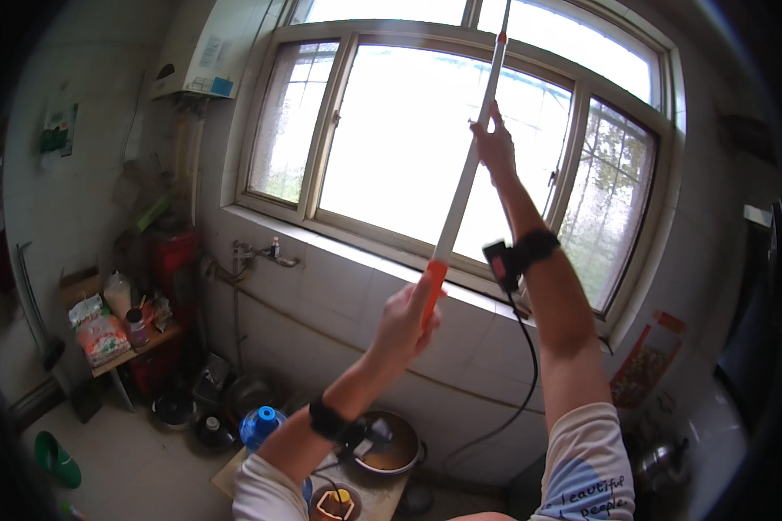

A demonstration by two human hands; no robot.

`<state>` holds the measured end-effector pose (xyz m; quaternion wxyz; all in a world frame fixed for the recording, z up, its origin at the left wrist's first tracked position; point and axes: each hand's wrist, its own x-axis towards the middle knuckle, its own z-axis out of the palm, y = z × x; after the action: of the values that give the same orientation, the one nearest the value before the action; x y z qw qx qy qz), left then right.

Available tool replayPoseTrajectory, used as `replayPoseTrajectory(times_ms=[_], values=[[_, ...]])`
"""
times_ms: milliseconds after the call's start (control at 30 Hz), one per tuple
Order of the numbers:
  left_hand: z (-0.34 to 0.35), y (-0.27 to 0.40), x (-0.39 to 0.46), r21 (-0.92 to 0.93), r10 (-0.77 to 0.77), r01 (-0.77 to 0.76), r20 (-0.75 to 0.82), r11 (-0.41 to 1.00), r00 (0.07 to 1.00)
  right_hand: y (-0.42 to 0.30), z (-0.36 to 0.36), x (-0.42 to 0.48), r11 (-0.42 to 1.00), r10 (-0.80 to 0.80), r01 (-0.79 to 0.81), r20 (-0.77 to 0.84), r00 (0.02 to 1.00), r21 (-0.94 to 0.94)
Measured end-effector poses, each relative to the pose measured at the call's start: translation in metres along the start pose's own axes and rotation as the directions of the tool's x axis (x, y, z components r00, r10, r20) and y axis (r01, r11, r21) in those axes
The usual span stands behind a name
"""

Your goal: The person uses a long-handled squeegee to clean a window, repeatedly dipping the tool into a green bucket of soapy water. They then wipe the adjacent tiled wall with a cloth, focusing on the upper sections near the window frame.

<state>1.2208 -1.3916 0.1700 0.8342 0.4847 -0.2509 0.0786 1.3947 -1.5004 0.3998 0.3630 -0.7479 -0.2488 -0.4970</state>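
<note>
A long pale telescopic pole [464, 189] rises at a slant across the bright window, its top end running out of view. My left hand [401, 322] is wrapped around the orange grip [434, 286] at its lower end. Higher up, my right hand [497, 148] holds the pole's shaft, with one finger stretched along it. An orange collar [502, 38] joins the shaft to a thinner section near the top of the picture. Both wrists wear black straps with small devices, and a black cable [533, 365] hangs from the right one.
A metal-framed window [309, 130] fills the wall ahead, with a wall-mounted water heater [199, 62] to its left. Below are a pipe tap [290, 262], a large pan [391, 443], a blue water bottle [260, 423] and a small table [163, 340] with bags. A green bin [57, 459] lies left.
</note>
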Motion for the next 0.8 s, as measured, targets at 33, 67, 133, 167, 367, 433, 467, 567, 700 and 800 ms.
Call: replayPoseTrajectory(times_ms=[33, 67, 133, 167, 367, 433, 467, 567, 700, 800], values=[[0.000, 0.017, 0.015, -0.019, 0.012, -0.012, 0.023, 1.000, 1.000, -0.008, 0.004, 0.022, 1.000, -0.003, 0.003, 0.003, 1.000, -0.015], [0.003, 0.031, 0.032, -0.028, 0.001, 0.000, 0.032, 1.000, 0.999, -0.012, 0.004, 0.042, 0.999, -0.002, 0.002, 0.002, 1.000, -0.040], [0.007, 0.051, 0.047, -0.045, -0.039, 0.041, 0.032, 0.998, 0.999, -0.021, 0.004, 0.065, 0.991, 0.116, -0.112, 0.063, 0.991, -0.071], [0.001, 0.048, 0.047, -0.052, -0.057, 0.060, 0.041, 0.997, 0.998, -0.021, 0.008, 0.065, 0.990, 0.141, -0.142, 0.082, 0.987, 0.004], [-0.055, -0.014, 0.011, -0.028, -0.164, 0.164, -0.008, 0.986, 0.986, 0.005, 0.057, -0.023, 0.976, 0.184, -0.169, 0.105, 0.977, -0.137], [-0.075, -0.040, -0.016, -0.060, -0.182, 0.182, 0.002, 0.982, 0.983, 0.007, 0.069, -0.067, 0.977, 0.189, -0.171, 0.145, 0.971, -0.129], [-0.082, -0.055, -0.028, -0.089, -0.185, 0.186, 0.025, 0.978, 0.982, 0.006, 0.068, -0.087, 0.968, 0.221, -0.194, 0.176, 0.959, -0.158], [-0.087, -0.091, -0.065, -0.138, -0.276, 0.278, 0.034, 0.951, 0.961, 0.027, 0.066, -0.142, 0.984, 0.139, -0.121, 0.145, 0.980, -0.128], [-0.095, -0.117, -0.113, -0.214, -0.346, 0.352, 0.066, 0.911, 0.936, 0.023, 0.061, -0.206, 0.984, 0.114, -0.090, 0.160, 0.980, -0.155], [-0.089, -0.130, -0.132, -0.282, -0.372, 0.387, 0.107, 0.878, 0.922, 0.024, 0.047, -0.224, 0.983, 0.116, -0.086, 0.185, 0.976, -0.162]])
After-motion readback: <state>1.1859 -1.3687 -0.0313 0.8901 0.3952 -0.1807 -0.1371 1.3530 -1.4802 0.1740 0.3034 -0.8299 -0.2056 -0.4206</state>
